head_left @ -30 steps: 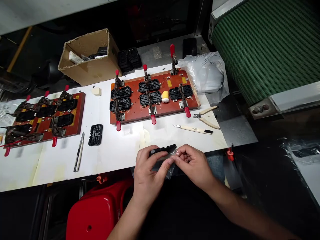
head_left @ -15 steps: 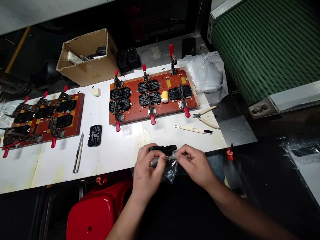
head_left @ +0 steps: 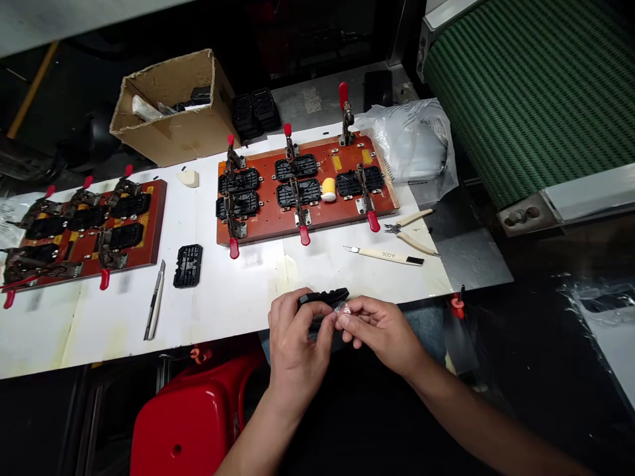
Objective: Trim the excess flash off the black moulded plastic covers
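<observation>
Above the front edge of the table, my left hand point(head_left: 301, 337) is closed around a black plastic part point(head_left: 325, 297), which stands on edge behind the fingers. Its thumb and forefinger also meet at a small bunch of clear plastic film point(head_left: 342, 309). My right hand point(head_left: 380, 328) pinches the same film from the other side, fingertips close to the left ones. Most of the film is hidden between the fingers. A similar black plastic part point(head_left: 188, 266) lies flat on the white table covering to the left.
Red-handled clamps hold black parts on a brown fixture board point(head_left: 270, 228); a second board point(head_left: 161, 218) stands left. Nippers point(head_left: 414, 230), a white-handled knife point(head_left: 384, 254) and a cutter point(head_left: 155, 301) lie around. Behind are a cardboard box point(head_left: 173, 142) and plastic bag point(head_left: 421, 149). A red stool point(head_left: 183, 423) stands below.
The clear film hung loose below my hands before; now it is bunched up small between the fingertips. My right hand has moved slightly left and down, against the left fingers.
</observation>
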A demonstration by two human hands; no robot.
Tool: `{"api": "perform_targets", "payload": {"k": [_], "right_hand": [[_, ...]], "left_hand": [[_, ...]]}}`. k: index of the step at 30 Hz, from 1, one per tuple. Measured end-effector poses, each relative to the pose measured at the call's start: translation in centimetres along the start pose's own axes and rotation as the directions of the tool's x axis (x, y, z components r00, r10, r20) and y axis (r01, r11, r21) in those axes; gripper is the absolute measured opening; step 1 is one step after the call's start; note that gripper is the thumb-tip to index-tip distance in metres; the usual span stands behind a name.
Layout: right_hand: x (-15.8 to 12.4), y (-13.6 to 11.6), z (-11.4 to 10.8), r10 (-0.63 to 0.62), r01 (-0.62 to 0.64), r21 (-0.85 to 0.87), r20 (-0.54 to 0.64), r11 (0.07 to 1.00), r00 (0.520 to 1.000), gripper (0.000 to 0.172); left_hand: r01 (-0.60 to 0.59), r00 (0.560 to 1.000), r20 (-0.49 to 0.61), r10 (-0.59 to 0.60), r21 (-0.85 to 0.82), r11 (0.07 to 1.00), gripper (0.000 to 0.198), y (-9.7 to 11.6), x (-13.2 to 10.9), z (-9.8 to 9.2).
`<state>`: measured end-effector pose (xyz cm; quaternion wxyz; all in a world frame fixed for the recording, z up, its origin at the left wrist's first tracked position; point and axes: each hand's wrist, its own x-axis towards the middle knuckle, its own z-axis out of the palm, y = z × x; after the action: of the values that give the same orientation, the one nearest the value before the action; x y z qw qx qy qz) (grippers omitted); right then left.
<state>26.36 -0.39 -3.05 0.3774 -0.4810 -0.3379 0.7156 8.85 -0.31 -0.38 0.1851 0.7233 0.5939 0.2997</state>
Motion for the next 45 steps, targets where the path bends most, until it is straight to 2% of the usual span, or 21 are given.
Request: {"api": "perform_targets", "payload": {"k": [3,6,8,10,13,15,18,20,23,25,28,30,32,34,36,38,41,42,43,45], "right_hand": [[-0.1,0.1,-0.2,0.001,-0.001,0.000,0.047,1.000,0.999,0.025],[0.0,0.0,-0.4,0.000,-0.001,0.010,0.079,1.000,0.997,0.027],[0.0,0.0,-0.4,0.004,-0.004,0.000,0.064,1.000,0.998,0.028],[0.1,0.1,-0.5,-0.013,0.013,-0.030,0.000,0.999,1.000,0.027],[0.1,0.3,-0.5,-0.093,0.079,-0.145,-0.098,0.986,0.991,0.023],[0.0,0.5,-0.5,-0.163,0.129,-0.255,-0.113,0.958,0.980,0.018],[-0.1,0.5,-0.3,-0.269,0.225,-0.410,-0.055,0.884,0.961,0.008],[-0.3,0.4,-0.1,-0.321,0.283,-0.490,0.008,0.825,0.947,0.009],[-0.5,0.1,0.1,-0.335,0.298,-0.547,0.035,0.782,0.942,0.010],[-0.6,0.0,0.0,-0.366,0.284,-0.595,-0.018,0.752,0.931,0.008],[-0.4,-0.5,-0.4,-0.495,0.285,-0.709,-0.104,0.645,0.863,0.008],[-0.1,-1.0,-0.5,-0.518,0.283,-0.718,-0.125,0.636,0.846,0.007],[0.4,-1.6,-0.3,-0.422,0.251,-0.622,-0.142,0.742,0.896,0.005],[0.8,-2.1,0.1,-0.266,0.184,-0.441,-0.131,0.878,0.955,0.017],[1.2,-2.3,0.4,-0.166,0.126,-0.310,-0.104,0.942,0.981,0.025],[1.5,-2.2,0.5,-0.207,0.146,-0.385,-0.123,0.911,0.970,0.018],[1.8,-2.1,-0.1,-0.440,0.224,-0.688,-0.155,0.690,0.884,0.006],[1.8,-2.1,-0.4,-0.487,0.229,-0.736,-0.154,0.637,0.860,0.006],[1.7,-2.2,-0.6,-0.495,0.229,-0.738,-0.161,0.635,0.854,0.005],[1.6,-2.5,-0.7,-0.410,0.226,-0.625,-0.165,0.748,0.897,0.007]], "left_hand": [[-0.010,1.000,-0.008,0.011,0.028,1.000,0.006,-0.2,0.1,0.0],[-0.034,0.999,0.040,0.033,0.012,0.999,0.013,-0.4,0.0,0.0],[-0.035,0.997,0.070,0.037,-0.024,0.999,0.018,-0.4,-0.1,-0.1],[-0.007,0.996,0.087,0.013,-0.065,0.998,0.021,-0.4,-0.2,-0.4],[0.050,0.991,0.127,-0.035,-0.112,0.992,0.018,-0.1,-0.3,-0.7],[0.084,0.984,0.169,-0.060,-0.138,0.987,0.017,0.0,-0.3,-0.8],[0.164,0.970,0.210,-0.125,-0.180,0.970,0.015,-0.1,-0.1,-0.6],[0.213,0.960,0.224,-0.167,-0.199,0.956,0.011,-0.3,0.1,-0.4],[0.205,0.958,0.241,-0.156,-0.196,0.959,0.008,-0.7,0.4,-0.6],[0.133,0.973,0.210,-0.099,-0.157,0.979,0.007,-0.9,0.7,-0.9],[0.000,0.993,0.119,0.006,-0.056,0.998,0.005,-1.0,1.2,-1.3],[-0.060,0.996,0.069,0.061,-0.009,0.998,0.004,-0.8,1.5,-1.4],[-0.092,0.995,0.024,0.092,0.015,0.996,0.005,-0.6,1.8,-1.3],[-0.115,0.993,-0.019,0.116,0.031,0.993,0.007,-0.2,2.0,-1.4],[-0.133,0.990,-0.045,0.135,0.037,0.990,0.008,0.1,2.2,-1.5],[-0.144,0.987,-0.061,0.146,0.042,0.989,0.009,0.3,2.3,-1.9],[-0.147,0.983,-0.104,0.151,0.044,0.988,0.009,0.5,2.7,-2.5],[-0.142,0.982,-0.122,0.146,0.041,0.989,0.009,0.5,2.9,-2.7],[-0.137,0.980,-0.137,0.141,0.035,0.990,0.009,0.6,3.1,-2.8],[-0.136,0.978,-0.157,0.139,0.029,0.990,0.009,0.7,3.5,-3.0]]}}
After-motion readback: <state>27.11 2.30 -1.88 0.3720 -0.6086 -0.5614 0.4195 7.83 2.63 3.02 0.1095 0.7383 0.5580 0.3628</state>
